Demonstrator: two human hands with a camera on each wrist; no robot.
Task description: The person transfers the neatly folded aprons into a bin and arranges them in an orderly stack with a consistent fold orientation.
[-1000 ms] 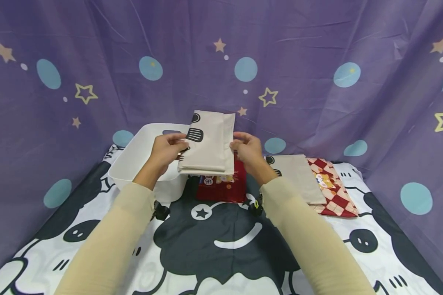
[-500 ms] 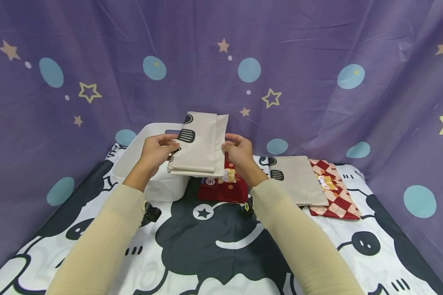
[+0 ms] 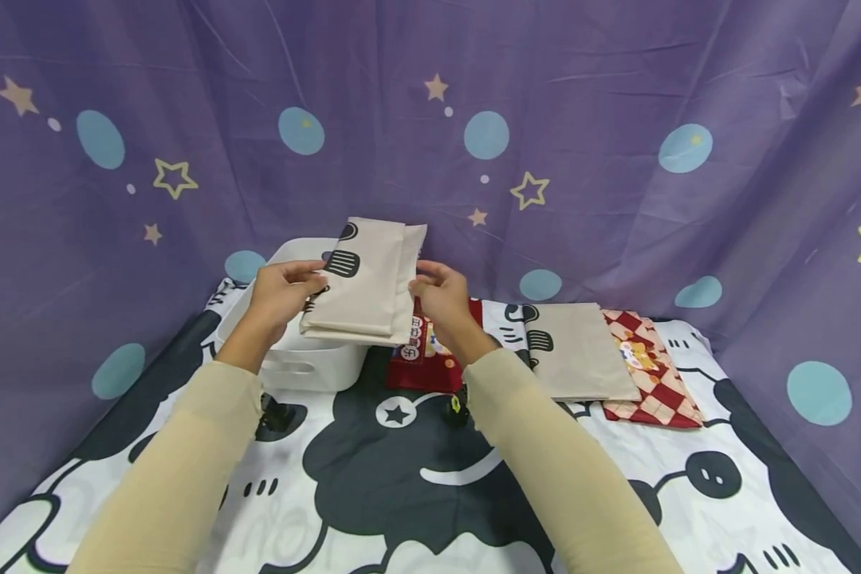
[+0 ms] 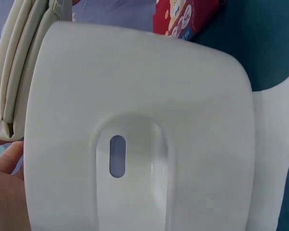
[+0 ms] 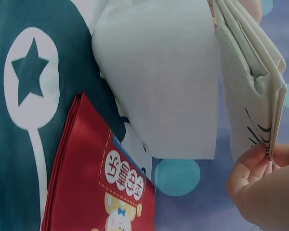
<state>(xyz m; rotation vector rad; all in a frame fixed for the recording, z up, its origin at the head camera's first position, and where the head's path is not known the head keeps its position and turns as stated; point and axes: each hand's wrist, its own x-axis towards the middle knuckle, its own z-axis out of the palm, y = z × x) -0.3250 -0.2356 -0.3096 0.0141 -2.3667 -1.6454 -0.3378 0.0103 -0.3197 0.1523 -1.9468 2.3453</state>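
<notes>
Left grip (image 3: 280, 295) and right grip (image 3: 442, 299) observed pinching opposite side edges of the folded cream fabric (image 3: 369, 283), held above rim level of the white bin (image 3: 330, 373), red packet (image 3: 419, 371) lying beside it.

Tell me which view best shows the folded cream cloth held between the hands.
The head view, where the folded cream cloth shows its printed face nearly whole. The left wrist view shows mainly its layered folds, cropped at the frame's edge; the right wrist view shows it side-on, pinched by the right hand.
</notes>
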